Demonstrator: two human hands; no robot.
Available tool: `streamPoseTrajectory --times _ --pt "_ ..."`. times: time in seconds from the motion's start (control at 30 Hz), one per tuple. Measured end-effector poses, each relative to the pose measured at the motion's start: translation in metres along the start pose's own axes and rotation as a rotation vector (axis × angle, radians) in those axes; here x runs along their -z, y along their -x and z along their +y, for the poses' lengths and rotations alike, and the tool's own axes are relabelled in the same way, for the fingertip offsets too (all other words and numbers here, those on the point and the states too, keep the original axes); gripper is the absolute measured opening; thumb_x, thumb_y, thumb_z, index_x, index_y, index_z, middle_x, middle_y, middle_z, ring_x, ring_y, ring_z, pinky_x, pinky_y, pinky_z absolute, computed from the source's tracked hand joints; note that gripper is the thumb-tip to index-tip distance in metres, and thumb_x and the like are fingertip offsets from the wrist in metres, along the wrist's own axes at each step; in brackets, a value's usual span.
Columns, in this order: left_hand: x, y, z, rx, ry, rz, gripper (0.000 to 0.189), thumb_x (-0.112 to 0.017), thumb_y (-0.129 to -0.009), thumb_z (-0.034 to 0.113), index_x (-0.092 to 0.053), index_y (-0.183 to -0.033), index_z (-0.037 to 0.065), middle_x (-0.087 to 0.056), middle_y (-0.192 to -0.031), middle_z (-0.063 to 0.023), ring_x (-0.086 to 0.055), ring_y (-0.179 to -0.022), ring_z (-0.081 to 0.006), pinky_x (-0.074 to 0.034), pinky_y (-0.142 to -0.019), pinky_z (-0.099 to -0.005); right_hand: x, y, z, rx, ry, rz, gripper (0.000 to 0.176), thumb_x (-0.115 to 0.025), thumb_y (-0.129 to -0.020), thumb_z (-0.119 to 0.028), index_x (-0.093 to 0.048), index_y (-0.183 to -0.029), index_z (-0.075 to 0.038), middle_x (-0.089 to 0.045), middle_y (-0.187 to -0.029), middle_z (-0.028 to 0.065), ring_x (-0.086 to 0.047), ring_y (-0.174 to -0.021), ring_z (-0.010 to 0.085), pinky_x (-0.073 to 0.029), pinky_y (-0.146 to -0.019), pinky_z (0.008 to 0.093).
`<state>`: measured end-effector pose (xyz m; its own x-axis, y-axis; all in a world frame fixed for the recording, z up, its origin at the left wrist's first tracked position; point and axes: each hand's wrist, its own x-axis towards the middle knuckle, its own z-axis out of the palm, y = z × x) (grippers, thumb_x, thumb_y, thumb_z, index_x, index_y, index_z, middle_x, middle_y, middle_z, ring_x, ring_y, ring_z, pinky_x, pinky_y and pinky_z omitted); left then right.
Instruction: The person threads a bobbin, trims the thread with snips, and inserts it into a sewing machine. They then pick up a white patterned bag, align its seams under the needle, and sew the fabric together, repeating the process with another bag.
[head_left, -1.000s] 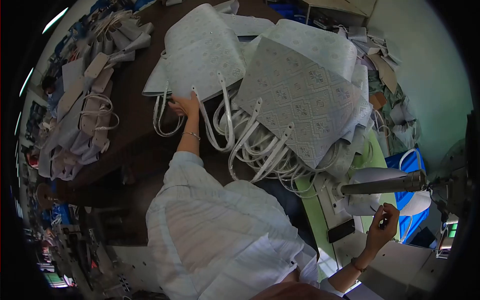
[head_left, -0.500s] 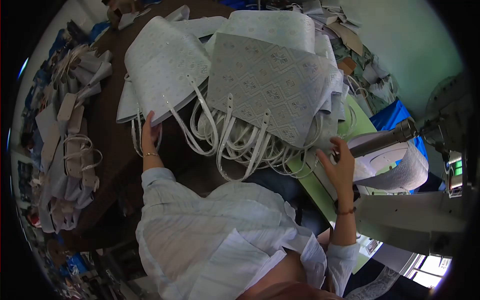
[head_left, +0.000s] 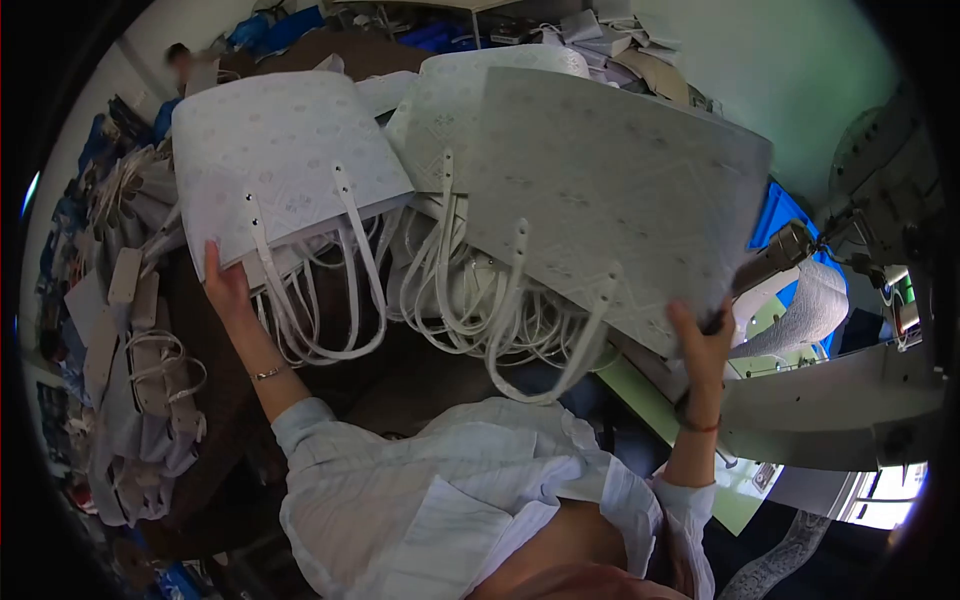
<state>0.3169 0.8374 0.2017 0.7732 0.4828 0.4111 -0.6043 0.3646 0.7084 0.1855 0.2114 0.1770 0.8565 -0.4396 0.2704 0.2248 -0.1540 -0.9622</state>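
My left hand (head_left: 228,288) grips the lower left edge of a white patterned bag panel (head_left: 290,140), the thumb up on its face. Two riveted strap handles (head_left: 335,352) hang from this panel, with more handles behind. My right hand (head_left: 704,340) is closed on the lower right corner of a larger grey-silver bag panel (head_left: 610,180), slightly blurred, whose handle (head_left: 540,395) loops down at the front. Its fingers are partly hidden by the sheet. Between the two lies another white bag panel (head_left: 432,130), with a bunch of white handles (head_left: 470,290) underneath.
On the right, a sewing machine arm (head_left: 775,258) and its pale body (head_left: 820,415) stand beside a green tabletop (head_left: 650,395). At the left hangs a heap of bag pieces (head_left: 155,370). Another person (head_left: 180,62) is at the far left back, near blue material (head_left: 285,35).
The right hand, open beside the pile before, has taken hold of the grey-silver panel, which has risen and shifted right. The left hand has moved left and down with the white panel.
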Motion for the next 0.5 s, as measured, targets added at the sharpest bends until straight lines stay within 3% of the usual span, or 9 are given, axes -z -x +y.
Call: streamPoseTrajectory --times 0.07,0.17,0.27,0.37,0.43,0.5 --pt "-0.019 -0.01 0.0 -0.053 0.013 -0.02 0.048 -0.06 -0.091 0.012 -0.042 -0.133 -0.004 -0.051 -0.132 -0.0152 -0.05 -0.121 -0.027 -0.039 -0.104 -0.0402 0.06 0.028 -0.002 0.003 0.086 0.165 0.06 -0.074 -0.074 -0.008 -0.048 -0.126 0.003 -0.059 -0.111 0.0102 -0.057 -0.096 0.017 -0.046 -0.085 0.0282" --pt "-0.02 -0.047 -0.031 -0.041 0.069 0.048 0.046 -0.06 -0.091 0.011 -0.044 -0.131 -0.005 -0.052 -0.13 -0.0149 -0.052 -0.118 -0.0272 -0.042 -0.101 -0.0405 0.124 0.084 0.005 0.081 0.115 0.31 0.076 -0.076 -0.067 -0.022 -0.045 -0.13 0.006 -0.057 -0.116 0.0147 -0.054 -0.106 0.024 -0.041 -0.094 0.0368" --pt "0.0 -0.083 -0.086 -0.079 0.088 0.05 0.041 -0.061 -0.09 0.01 -0.048 -0.126 -0.004 -0.055 -0.125 -0.0139 -0.056 -0.111 -0.0276 -0.051 -0.092 -0.0406 0.168 0.136 0.018 0.07 0.07 0.359 0.079 -0.075 -0.067 -0.029 -0.045 -0.131 0.006 -0.054 -0.121 0.0165 -0.051 -0.111 0.0276 -0.04 -0.097 0.0394" --pt "0.011 -0.092 -0.135 -0.042 0.094 0.195 0.036 -0.063 -0.088 0.008 -0.051 -0.12 -0.002 -0.056 -0.119 -0.015 -0.059 -0.105 -0.0282 -0.055 -0.083 -0.0406 0.187 0.174 0.031 0.022 0.094 0.321 0.084 -0.071 -0.068 -0.027 -0.037 -0.137 0.005 -0.049 -0.128 0.0201 -0.051 -0.114 0.0299 -0.042 -0.096 0.041" --pt "0.048 -0.099 -0.176 0.195 0.005 0.444 0.035 -0.065 -0.086 0.008 -0.052 -0.117 -0.002 -0.056 -0.117 -0.0181 -0.06 -0.103 -0.0295 -0.057 -0.08 -0.0409 0.174 0.185 0.046 -0.091 -0.106 0.483 0.082 -0.069 -0.066 -0.026 -0.038 -0.136 0.006 -0.051 -0.126 0.02 -0.053 -0.111 0.0314 -0.044 -0.094 0.0412" --pt "0.09 -0.1 -0.206 0.496 -0.05 0.515 0.04 -0.068 -0.084 0.007 -0.05 -0.118 -0.005 -0.052 -0.123 -0.0207 -0.058 -0.105 -0.0315 -0.054 -0.088 -0.043 0.17 0.193 0.057 -0.123 -0.217 0.488 0.082 -0.068 -0.066 -0.027 -0.039 -0.135 0.005 -0.051 -0.125 0.0203 -0.054 -0.11 0.0322 -0.045 -0.093 0.0416"
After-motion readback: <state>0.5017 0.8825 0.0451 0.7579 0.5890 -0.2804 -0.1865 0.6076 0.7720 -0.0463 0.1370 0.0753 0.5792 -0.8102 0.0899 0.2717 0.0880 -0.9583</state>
